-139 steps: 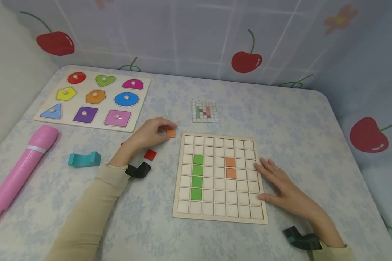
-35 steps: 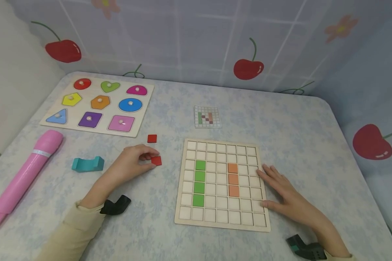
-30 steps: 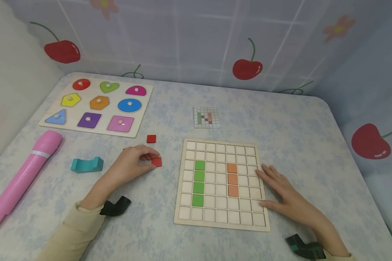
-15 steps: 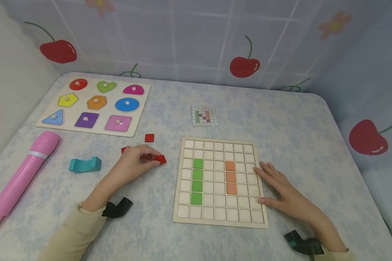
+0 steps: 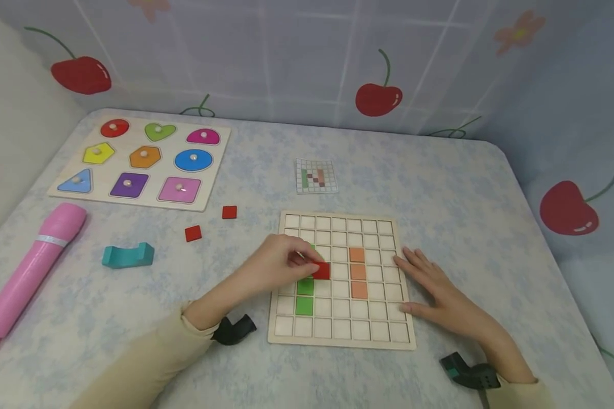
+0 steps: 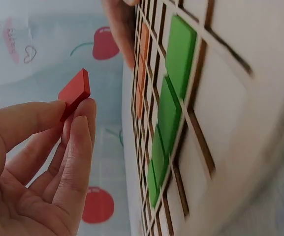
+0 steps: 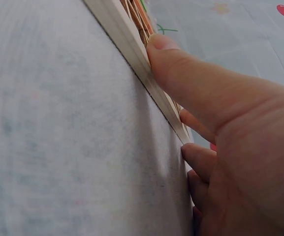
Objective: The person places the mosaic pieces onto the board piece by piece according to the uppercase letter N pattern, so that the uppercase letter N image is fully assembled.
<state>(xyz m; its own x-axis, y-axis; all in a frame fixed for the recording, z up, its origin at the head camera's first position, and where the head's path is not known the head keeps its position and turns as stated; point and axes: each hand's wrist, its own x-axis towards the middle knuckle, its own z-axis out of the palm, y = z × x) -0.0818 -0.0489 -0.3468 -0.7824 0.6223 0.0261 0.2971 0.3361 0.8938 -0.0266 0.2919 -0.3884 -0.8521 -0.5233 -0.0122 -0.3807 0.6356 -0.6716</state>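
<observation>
My left hand [image 5: 276, 262] pinches a red square tile [image 5: 322, 271] between thumb and fingers, above the wooden grid board [image 5: 341, 335]. The left wrist view shows that tile [image 6: 75, 93] tilted and apart from the board. A column of green tiles [image 5: 305, 305] sits in the board's left part, its upper ones partly hidden by the hand. Three orange tiles [image 5: 357, 272] form a column right of the middle. My right hand [image 5: 442, 295] rests at the board's right edge with fingers extended; in the right wrist view its thumb [image 7: 169, 56] touches the rim.
Two red tiles [image 5: 229, 212] lie left of the board. Behind it is a small printed pattern card [image 5: 316, 176]. At the left are a knobbed shape puzzle [image 5: 174, 205], a pink microphone-shaped toy [image 5: 30, 272] and a teal block with a curved top [image 5: 128, 256].
An orange tile from the table now sits third in the orange column. The left hand then picked up a red tile and carried it right, over the board. The right hand stays at the board's edge.
</observation>
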